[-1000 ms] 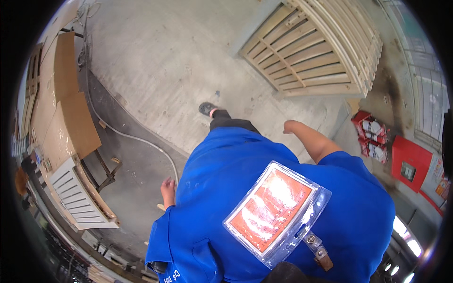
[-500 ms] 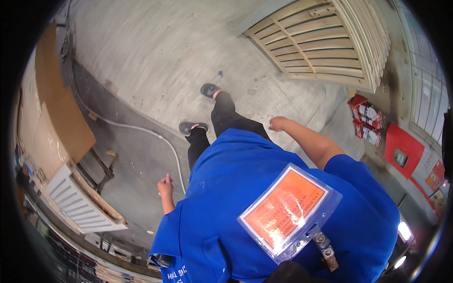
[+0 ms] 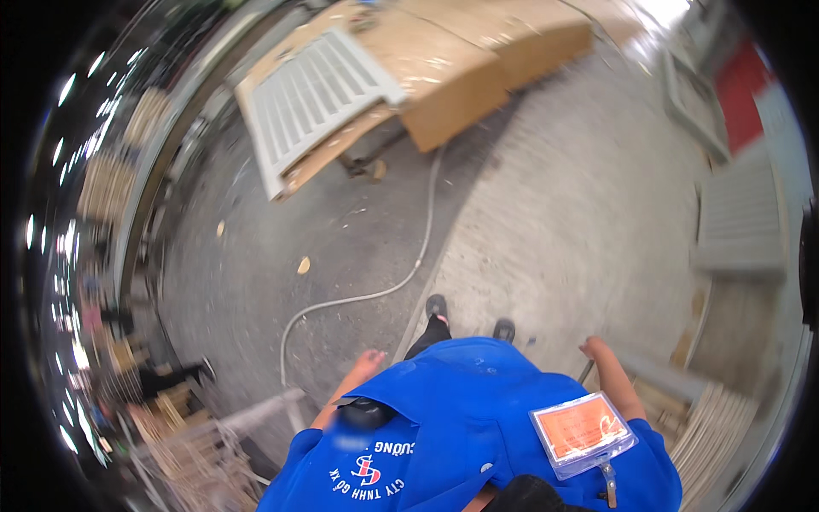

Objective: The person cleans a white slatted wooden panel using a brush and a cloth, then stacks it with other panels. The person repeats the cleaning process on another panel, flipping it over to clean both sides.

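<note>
My left hand (image 3: 368, 362) hangs at my left side, low over the floor, its fingers loosely apart and nothing seen in it. On the other side my right hand (image 3: 590, 345) hangs near a stack of slatted wooden panels (image 3: 715, 427); its fingers are small and mostly turned away, and no object shows in it. Neither hand touches anything that I can see. Ahead to the left, a white slatted panel (image 3: 320, 90) lies at the end of a cardboard-covered bench (image 3: 456, 107).
A grey hose (image 3: 358, 301) curves across the floor to my left. Wooden pieces (image 3: 200, 452) are stacked at the lower left, and a person in dark trousers (image 3: 166, 380) is beyond them. A grey panel (image 3: 740, 218) and a frame (image 3: 695, 107) stand along the right.
My body has turned to the left. The bench and white panel have moved from the left edge to the upper middle, while the stacked panels have shifted to the lower right.
</note>
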Tool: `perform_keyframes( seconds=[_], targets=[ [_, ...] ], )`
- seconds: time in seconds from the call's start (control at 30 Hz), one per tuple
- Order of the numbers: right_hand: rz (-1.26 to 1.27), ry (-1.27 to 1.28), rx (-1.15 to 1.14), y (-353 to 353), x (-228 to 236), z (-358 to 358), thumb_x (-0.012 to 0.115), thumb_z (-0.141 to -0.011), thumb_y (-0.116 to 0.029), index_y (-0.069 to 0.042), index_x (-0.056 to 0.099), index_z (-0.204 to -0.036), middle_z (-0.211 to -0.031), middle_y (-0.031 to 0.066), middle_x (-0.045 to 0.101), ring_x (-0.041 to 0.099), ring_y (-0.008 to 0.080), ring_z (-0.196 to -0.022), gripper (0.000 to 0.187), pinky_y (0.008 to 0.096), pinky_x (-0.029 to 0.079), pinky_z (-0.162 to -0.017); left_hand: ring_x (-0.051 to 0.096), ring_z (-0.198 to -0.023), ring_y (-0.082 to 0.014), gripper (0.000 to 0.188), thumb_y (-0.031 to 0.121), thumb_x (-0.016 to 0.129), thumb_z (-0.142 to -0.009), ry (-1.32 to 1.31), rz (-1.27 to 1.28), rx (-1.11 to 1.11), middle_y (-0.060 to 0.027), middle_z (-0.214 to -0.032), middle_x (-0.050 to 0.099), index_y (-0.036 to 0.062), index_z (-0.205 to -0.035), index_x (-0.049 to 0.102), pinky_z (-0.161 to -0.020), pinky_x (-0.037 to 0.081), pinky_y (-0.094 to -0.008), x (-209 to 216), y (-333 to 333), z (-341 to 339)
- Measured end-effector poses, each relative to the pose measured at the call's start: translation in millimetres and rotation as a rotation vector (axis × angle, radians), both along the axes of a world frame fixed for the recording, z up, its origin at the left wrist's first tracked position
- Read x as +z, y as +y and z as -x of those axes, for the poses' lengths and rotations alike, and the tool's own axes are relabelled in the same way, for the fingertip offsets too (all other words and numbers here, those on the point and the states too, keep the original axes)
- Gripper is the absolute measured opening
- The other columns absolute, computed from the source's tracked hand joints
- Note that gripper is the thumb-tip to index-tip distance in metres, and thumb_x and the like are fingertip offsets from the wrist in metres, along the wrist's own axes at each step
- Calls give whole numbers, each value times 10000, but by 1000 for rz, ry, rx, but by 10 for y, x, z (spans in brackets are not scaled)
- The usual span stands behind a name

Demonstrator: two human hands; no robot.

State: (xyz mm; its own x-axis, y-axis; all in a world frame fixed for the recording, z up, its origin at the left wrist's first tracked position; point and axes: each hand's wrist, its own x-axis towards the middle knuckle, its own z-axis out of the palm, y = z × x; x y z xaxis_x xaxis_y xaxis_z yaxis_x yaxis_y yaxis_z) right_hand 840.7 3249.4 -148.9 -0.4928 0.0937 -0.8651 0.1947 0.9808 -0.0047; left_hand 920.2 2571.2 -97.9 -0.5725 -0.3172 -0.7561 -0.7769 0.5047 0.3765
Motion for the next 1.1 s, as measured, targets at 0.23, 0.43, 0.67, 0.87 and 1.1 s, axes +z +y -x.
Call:
perform_keyframes(
  seconds=[0.23,0.43,0.67,0.87,1.1],
  targets=[
    [33,274,335,-1138,580,2076,559,-811,-364,-9,619,-1044,-1114,205,583,539,352,-1060,429,424,431,-907,569,-1031,-260,444,310,628,-830,84,-227,531,-154,-1141,583,27,-1160,539,-837,469,-344,-170,281,-1009],
    [322,315,646,-3730,454,2522,543,-806,-375,-26,626,-1014,-997,209,620,579,366,-954,415,429,452,-832,567,-1035,-258,433,288,621,-837,316,-747,1113,-154,-1156,574,33,-1175,530,-838,470,-350,37,-121,-1023],
    [768,265,884,-5760,724,2291,555,-801,-348,-80,636,-950,-909,185,637,600,348,-870,317,422,465,-763,565,-1039,-257,423,262,612,-845,501,-818,1309,-153,-1174,563,40,-1192,519,-839,472,-357,405,-902,-527],
    [354,187,1040,-5896,488,3264,516,-797,-385,-16,659,-938,-993,213,620,582,373,-947,420,443,450,-843,542,-606,-126,248,170,608,-847,461,-576,1160,-54,-774,600,33,-1051,578,-562,462,-268,405,-1858,93],
    [287,149,1041,-6428,150,4404,536,-782,-418,-46,674,-934,-1015,193,621,585,359,-956,425,429,455,-841,537,-534,-122,248,272,624,-835,494,-140,847,-38,-620,596,27,-869,635,-512,447,-284,297,-3263,1115]
  ],
)
